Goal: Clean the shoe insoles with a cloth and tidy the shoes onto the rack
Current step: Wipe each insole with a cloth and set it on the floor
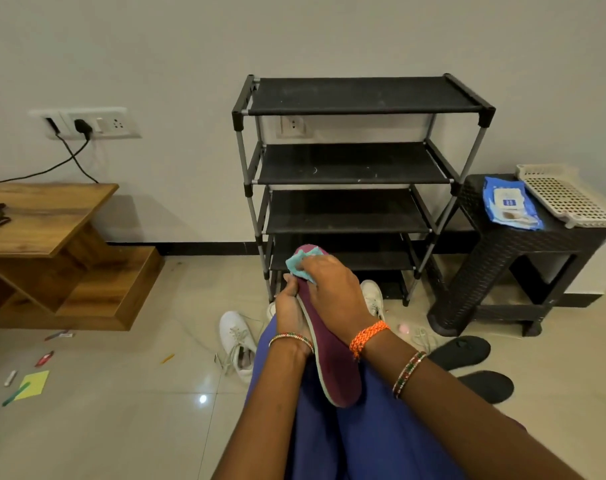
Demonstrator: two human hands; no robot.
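Observation:
A maroon insole [336,362] stands tilted over my lap, toe end up. My left hand [289,308] grips its left edge near the middle. My right hand [332,289] presses a light blue cloth [300,266] against the insole's upper part, fingers curled over the cloth. A white shoe [237,341] lies on the floor to the left of my knee. Another white shoe [372,299] shows partly behind my right wrist. The black shoe rack [350,164] stands against the wall straight ahead with bare shelves.
Two black insoles [468,362] lie on the floor at right. A dark wicker stool [502,265] holds a blue wipes pack [511,204] and a white basket [568,195]. A wooden table [52,237] stands at left; small scraps litter the tiles.

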